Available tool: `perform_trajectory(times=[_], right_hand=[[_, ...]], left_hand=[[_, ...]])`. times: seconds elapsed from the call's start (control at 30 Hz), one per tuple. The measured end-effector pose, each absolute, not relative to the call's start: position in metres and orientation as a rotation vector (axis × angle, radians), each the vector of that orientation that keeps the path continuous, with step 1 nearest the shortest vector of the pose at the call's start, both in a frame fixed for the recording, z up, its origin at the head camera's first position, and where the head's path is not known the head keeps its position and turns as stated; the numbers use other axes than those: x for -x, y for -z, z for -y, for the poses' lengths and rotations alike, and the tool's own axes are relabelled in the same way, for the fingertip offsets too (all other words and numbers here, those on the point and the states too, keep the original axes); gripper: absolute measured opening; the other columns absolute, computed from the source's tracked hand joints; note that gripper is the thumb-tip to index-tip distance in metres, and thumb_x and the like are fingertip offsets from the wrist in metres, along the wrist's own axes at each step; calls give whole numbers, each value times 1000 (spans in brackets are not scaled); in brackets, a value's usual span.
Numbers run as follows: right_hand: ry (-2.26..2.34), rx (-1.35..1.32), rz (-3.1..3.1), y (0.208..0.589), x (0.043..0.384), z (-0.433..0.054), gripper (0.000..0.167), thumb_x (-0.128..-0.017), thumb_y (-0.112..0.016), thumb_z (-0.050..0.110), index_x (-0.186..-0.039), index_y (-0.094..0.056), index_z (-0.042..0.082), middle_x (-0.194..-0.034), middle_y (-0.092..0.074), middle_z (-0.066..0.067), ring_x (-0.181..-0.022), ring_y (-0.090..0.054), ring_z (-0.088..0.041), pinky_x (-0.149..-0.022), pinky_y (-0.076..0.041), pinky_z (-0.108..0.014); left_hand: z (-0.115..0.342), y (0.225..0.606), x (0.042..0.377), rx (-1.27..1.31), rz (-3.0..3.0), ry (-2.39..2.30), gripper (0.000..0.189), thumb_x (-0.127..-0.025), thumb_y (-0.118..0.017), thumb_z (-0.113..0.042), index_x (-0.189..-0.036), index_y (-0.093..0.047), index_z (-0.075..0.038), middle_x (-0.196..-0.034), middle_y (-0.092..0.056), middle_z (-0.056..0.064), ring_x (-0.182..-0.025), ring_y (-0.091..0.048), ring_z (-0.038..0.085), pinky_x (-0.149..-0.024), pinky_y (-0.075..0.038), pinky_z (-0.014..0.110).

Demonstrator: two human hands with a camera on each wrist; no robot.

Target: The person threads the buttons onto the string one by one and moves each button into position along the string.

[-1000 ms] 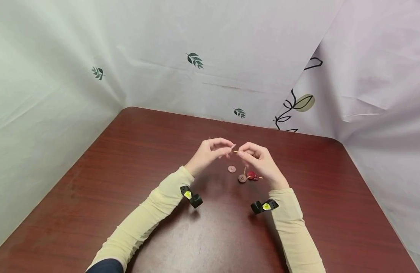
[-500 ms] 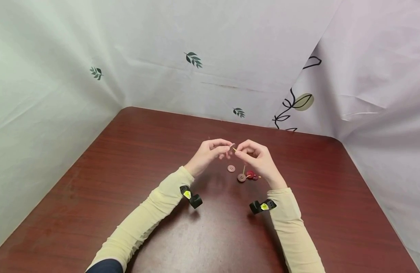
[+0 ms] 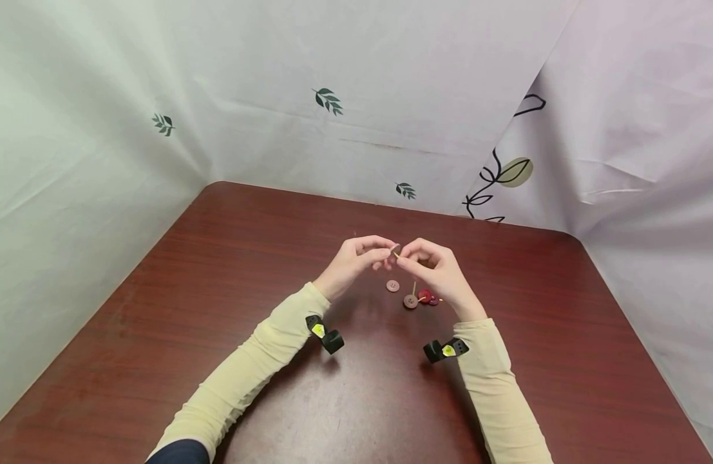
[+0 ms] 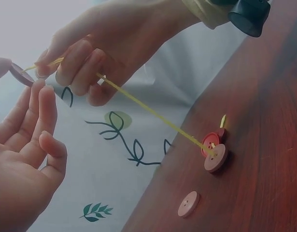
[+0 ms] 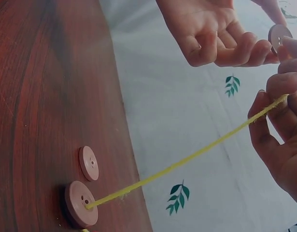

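In the head view my left hand (image 3: 362, 254) pinches a mauve button (image 4: 21, 75) by its edge between thumb and fingers, tilted up above the table. Facing it, my right hand (image 3: 436, 269) pinches a yellow yarn (image 4: 153, 112) near its end, the tip right at the button's face. From the right hand the yarn slants down through a hole in a larger brownish-pink button (image 5: 81, 204) on the table. Behind that one lie a red button (image 4: 209, 142) and a small dark red button (image 4: 221, 134), where a short yarn tail sticks out.
A loose pale pink button (image 3: 393, 285) lies flat on the reddish-brown table (image 3: 275, 232), left of the strung ones. White cloth (image 3: 246, 77) with leaf prints hangs behind the table and along both sides. Each sleeve carries a black wrist camera (image 3: 324, 334).
My right hand has moved slightly left, bringing the yarn's end from a small gap up to the button in my left hand. The left hand stays nearly still.
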State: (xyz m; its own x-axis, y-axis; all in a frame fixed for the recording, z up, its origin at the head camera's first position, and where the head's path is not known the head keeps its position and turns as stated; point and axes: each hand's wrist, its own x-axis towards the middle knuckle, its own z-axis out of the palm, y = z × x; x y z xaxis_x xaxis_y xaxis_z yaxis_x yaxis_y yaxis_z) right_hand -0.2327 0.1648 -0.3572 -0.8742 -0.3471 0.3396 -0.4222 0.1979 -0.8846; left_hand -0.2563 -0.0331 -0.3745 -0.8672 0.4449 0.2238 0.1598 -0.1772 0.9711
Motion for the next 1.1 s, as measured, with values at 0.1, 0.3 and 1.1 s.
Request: perform_trajectory(times=[0.1,0.3,1.1], right_hand=[[-1794,-778,2374,358,233,-165,7,-89,-66,4,-93,-63,0,-61,-57,12,-48,-38,-17,-45,-34,-25],[-1802,-801,2359,358,234,-164,8,-89,-66,6,-94,-63,0,-62,-57,12,-48,-37,-14,-44,-32,-27],[-1815,-741,2400,359,235,-167,5,-88,-67,3,-91,-66,-1,-76,-66,15,-51,-44,-5,-45,-37,-26]], left_hand=[[33,374,256,-711,-1894,-2148,29,-91,-58,-12,-112,-63,7,-80,-67,4,-71,-59,8,-71,-46,23],[34,373,256,-720,-1939,-2111,28,-91,-61,-13,-113,-64,3,-81,-68,10,-70,-58,9,-70,-44,26],[40,368,257,-1004,-2288,-1924,27,-83,-75,-15,-110,-72,-12,-98,-70,3,-79,-59,14,-67,-44,22]])
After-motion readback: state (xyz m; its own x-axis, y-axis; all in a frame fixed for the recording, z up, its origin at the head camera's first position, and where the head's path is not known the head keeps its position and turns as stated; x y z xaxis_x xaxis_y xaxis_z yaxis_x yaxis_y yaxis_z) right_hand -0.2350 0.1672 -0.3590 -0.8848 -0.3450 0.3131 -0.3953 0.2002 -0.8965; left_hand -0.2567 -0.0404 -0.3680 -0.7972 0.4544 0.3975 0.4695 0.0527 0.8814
